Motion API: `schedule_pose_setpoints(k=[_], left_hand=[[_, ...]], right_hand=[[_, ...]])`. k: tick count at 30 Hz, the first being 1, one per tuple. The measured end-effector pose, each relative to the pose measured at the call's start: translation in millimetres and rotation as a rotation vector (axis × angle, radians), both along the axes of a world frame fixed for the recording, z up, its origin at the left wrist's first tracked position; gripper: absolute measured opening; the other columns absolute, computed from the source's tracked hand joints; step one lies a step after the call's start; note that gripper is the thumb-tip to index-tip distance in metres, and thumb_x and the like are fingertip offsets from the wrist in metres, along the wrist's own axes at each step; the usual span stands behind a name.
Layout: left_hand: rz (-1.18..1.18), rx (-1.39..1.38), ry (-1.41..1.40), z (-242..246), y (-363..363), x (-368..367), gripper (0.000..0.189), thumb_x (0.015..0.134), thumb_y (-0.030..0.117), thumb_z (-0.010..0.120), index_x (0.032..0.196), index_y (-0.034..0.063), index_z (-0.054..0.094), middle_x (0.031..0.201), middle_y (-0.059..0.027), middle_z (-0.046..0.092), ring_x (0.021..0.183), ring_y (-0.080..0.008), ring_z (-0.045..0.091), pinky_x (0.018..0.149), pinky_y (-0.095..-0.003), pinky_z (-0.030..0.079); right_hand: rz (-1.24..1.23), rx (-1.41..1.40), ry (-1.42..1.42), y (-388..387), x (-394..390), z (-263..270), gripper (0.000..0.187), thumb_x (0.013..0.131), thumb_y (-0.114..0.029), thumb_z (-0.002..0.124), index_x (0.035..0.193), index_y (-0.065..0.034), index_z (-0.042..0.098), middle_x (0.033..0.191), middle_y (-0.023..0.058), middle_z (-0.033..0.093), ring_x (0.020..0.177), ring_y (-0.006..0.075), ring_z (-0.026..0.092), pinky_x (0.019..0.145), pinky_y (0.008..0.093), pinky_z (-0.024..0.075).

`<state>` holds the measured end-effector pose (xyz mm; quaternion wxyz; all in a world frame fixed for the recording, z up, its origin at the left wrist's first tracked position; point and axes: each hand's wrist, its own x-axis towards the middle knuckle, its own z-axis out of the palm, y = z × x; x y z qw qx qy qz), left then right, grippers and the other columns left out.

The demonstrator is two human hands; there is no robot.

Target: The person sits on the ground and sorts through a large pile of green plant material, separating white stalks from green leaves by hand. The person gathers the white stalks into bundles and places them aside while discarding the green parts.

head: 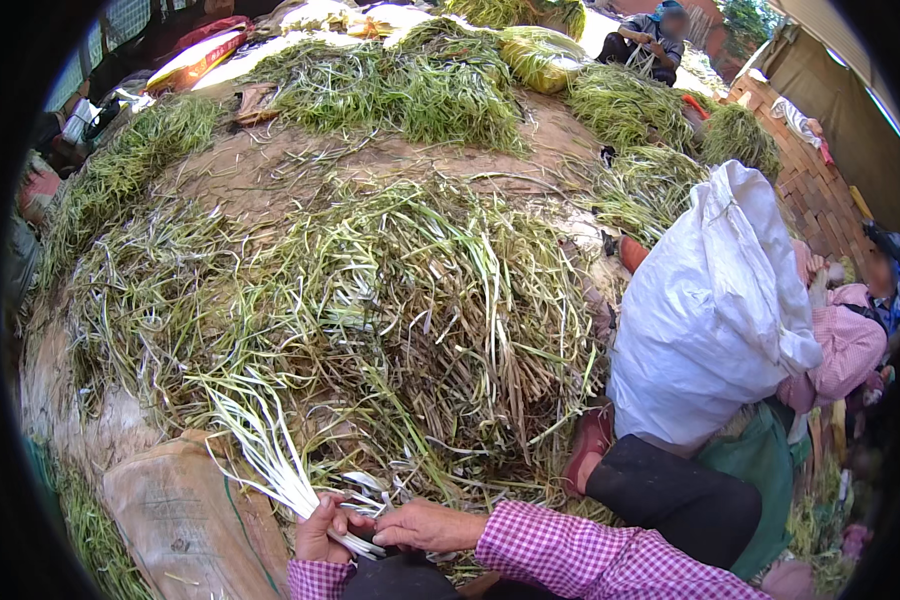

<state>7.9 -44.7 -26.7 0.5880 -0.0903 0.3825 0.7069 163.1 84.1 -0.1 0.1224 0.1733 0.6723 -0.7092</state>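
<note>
My left hand (321,531) is closed around a bunch of long, pale stalks (274,454), perhaps garlic or chive shoots. Their thin greenish tips fan out to the upper left, and the white cut ends stick out below my fist. My right hand (429,526) meets it from the right, thumb and fingers drawn together beside a few loose white stalks (364,501). Whether those fingers pinch a stalk is hidden. Just beyond both hands spreads a tangled heap of green and yellowed stalks (390,300).
At the right a full white woven sack (709,315) stands by my bent knee (679,487). A brown woven sack (187,517) lies at lower left. Greener heaps (412,90) lie farther back. One person (649,45) sits behind them; another in pink (844,337) is at the right.
</note>
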Motion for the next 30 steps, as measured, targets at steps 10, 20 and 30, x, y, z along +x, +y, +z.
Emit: schedule_pose_setpoints(k=[10,20,30], left_hand=[[-0.022,-0.141,-0.012,-5.9,0.0,-8.8,0.017,0.087,0.018,0.061,0.089,0.0028,0.054,0.058,-0.0074,0.053,0.060,-0.0275,0.061,0.043,-0.0391,0.052],[0.105,-0.066,-0.009,6.4,-14.8,5.0,0.020,0.091,0.025,0.056,0.090,0.0057,0.055,0.057,-0.0037,0.047,0.057,-0.0208,0.054,0.040,-0.0322,0.047],[0.175,0.087,0.091,27.0,37.2,-7.9,0.013,0.089,0.013,0.057,0.086,0.0010,0.053,0.052,-0.0056,0.045,0.049,-0.0224,0.054,0.032,-0.0321,0.043]], right_hand=[[-0.854,1.057,-0.483,189.5,48.7,-30.8,0.022,0.086,-0.018,0.056,0.102,-0.0016,0.058,0.093,0.0153,0.061,0.084,0.0271,0.060,0.073,0.0384,0.0478],[-1.088,0.773,-0.189,204.3,64.0,-24.9,0.010,0.078,-0.007,0.061,0.084,0.0005,0.060,0.081,0.0100,0.060,0.073,0.0204,0.057,0.070,0.0338,0.0467],[-1.339,-0.043,0.355,174.9,59.8,35.4,0.019,0.095,-0.026,0.049,0.093,-0.0074,0.048,0.054,-0.0028,0.041,0.036,0.0050,0.035,0.031,0.0190,0.0266]])
